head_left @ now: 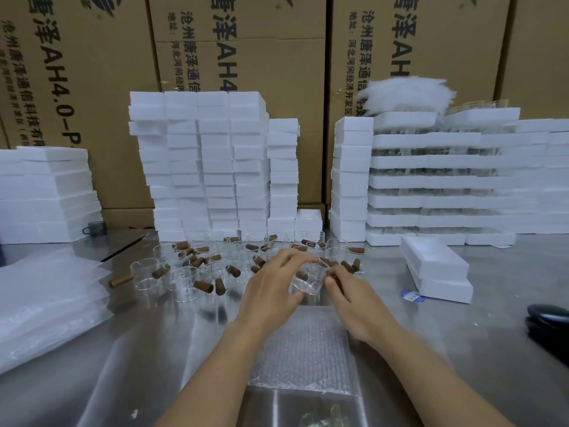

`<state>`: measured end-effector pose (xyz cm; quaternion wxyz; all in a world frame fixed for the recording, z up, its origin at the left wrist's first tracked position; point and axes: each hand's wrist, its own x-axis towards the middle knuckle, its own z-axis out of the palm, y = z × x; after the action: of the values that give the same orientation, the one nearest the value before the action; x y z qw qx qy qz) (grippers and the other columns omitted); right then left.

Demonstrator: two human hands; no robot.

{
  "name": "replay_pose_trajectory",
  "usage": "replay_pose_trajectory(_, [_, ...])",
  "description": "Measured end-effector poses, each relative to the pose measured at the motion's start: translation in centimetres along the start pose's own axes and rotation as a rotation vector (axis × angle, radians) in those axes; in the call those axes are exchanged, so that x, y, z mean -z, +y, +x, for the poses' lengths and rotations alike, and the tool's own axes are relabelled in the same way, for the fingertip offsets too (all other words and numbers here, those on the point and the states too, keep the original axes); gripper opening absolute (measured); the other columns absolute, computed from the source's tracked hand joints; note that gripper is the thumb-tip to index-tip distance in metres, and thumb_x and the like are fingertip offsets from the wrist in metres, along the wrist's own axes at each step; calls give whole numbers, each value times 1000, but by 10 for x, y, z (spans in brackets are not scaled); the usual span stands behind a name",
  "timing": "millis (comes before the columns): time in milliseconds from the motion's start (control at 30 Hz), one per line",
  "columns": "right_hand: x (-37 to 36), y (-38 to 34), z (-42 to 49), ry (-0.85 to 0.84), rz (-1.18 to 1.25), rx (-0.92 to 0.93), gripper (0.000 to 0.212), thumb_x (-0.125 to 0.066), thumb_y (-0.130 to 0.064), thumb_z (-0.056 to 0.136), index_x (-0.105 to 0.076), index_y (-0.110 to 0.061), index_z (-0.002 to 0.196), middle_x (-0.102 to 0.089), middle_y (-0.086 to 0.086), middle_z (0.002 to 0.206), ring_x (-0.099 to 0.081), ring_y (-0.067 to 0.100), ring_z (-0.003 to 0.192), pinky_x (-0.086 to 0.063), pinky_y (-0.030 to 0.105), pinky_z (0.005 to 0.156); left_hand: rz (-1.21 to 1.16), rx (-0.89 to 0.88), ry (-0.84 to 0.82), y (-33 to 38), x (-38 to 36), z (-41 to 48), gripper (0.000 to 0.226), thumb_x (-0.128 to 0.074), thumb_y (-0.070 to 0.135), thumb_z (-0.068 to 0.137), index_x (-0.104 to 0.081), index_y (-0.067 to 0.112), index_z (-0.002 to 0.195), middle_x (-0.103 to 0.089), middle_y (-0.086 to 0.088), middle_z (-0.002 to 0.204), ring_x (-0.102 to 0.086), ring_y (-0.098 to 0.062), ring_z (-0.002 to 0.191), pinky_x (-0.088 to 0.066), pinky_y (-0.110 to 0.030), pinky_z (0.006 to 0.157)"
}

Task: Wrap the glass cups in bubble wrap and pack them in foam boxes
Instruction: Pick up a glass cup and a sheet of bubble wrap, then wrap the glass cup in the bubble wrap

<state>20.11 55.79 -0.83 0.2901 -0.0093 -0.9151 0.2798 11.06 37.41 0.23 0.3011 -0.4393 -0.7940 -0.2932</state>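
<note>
At frame centre, both forearms reach forward; left hand point(271, 283) and right hand point(354, 298) curl fingers around one glass cup point(308, 280) above the bubble wrap point(303, 349).

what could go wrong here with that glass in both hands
The glass cup is held above the bare metal table, past the far edge of the bubble wrap sheet; a slip could crack it. The left hand and right hand sit close to the crowded loose cups, which could get knocked.
</note>
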Motion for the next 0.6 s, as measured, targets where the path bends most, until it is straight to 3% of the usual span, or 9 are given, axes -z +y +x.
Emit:
replay_pose_trajectory(67, [0,-1,2,49,13,-3,20,-39,-42,111,-58,-36,106,-66,-16,92,-62,3,84,-53,33,77,-9,9,14,1,1,2,78,-82,18,88,-45,54,147,-45,30,142,-55,4,119,-55,-20,88])
replay_pose_trajectory(133, [-2,-4,5,128,159,-64,21,-43,-33,112,-61,-33,102,-68,-12,92,-63,6,84,-51,32,78,-82,48,100,7,2,4,78,-83,28,90,-40,56,149,-47,31,136,-58,4,112,-55,-20,83])
replay_pose_trajectory(233, [-1,-7,13,293,581,-295,25,-44,-20,112,-64,-18,98,-68,2,87,-64,16,76,-48,30,68,-216,198,187,14,3,6,48,-81,43,89,-50,54,125,-58,24,110,-60,2,93,-50,-15,71])
replay_pose_trajectory(300, [7,-7,18,354,834,-422,26,-43,-16,113,-63,-11,98,-67,7,86,-63,15,69,-46,25,60,-199,283,20,14,1,5,25,-76,55,89,-56,41,96,-63,15,84,-59,-2,73,-55,-28,65])
replay_pose_trajectory(367, [14,-6,19,368,989,-510,26,-43,-16,114,-63,-13,98,-70,4,84,-65,11,65,-45,22,55,-92,259,-275,18,-7,-1,44,-67,70,87,-55,29,79,-60,11,69,-55,-3,62,-53,-33,64])
replay_pose_trajectory(433, [17,-5,19,357,1064,-560,25,-43,-16,113,-63,-15,98,-74,0,82,-68,9,63,-44,26,60,50,182,-498,26,-14,-7,58,-58,82,84,-56,24,77,-60,11,71,-58,-8,68,-53,-33,68])
replay_pose_trajectory(500, [16,-4,18,337,1096,-581,23,-44,-16,113,-63,-15,100,-77,-4,78,-71,8,63,-44,29,63,99,160,-593,29,-19,-8,55,-57,78,87,-58,23,81,-62,10,80,-61,-14,76,-52,-36,71])
replay_pose_trajectory(600, [16,-4,18,305,1075,-582,23,-45,-17,112,-65,-12,103,-77,-2,78,-70,11,64,-44,30,64,83,186,-589,21,-17,-4,34,-61,51,100,-58,22,83,-65,6,82,-64,-20,80,-44,-35,65])
